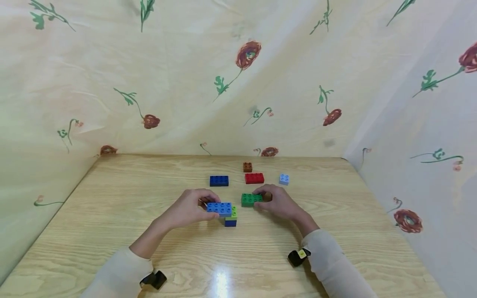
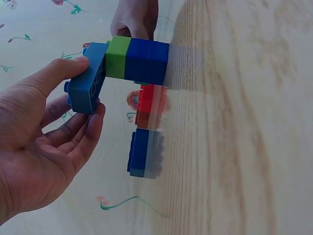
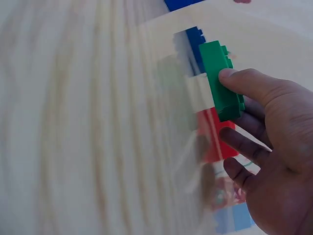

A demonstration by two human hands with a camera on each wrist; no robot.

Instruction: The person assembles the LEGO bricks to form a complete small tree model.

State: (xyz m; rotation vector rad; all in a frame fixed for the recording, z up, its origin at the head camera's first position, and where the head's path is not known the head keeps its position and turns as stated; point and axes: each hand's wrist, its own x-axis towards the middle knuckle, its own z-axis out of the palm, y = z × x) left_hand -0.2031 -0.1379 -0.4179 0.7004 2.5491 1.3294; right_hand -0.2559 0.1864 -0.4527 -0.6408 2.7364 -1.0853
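Observation:
My left hand (image 1: 188,210) pinches a medium-blue brick (image 1: 219,210) between thumb and fingers. That brick overhangs to the left, right at the top of a small stack: a lime-green brick (image 2: 117,57) over dark blue (image 2: 146,59). My right hand (image 1: 278,203) pinches a green brick (image 3: 219,81), thumb on one side and fingers on the other. The green brick is close over the table, just beyond and to the right of the stack. In the right wrist view its studs face away from the tabletop.
Further back on the wooden table (image 1: 179,256) lie a dark blue brick (image 1: 219,181), a red brick (image 1: 254,178), a small brown brick (image 1: 247,167) and a small light-blue brick (image 1: 284,179). A flower-patterned cloth (image 1: 179,74) rises behind the table and along its sides.

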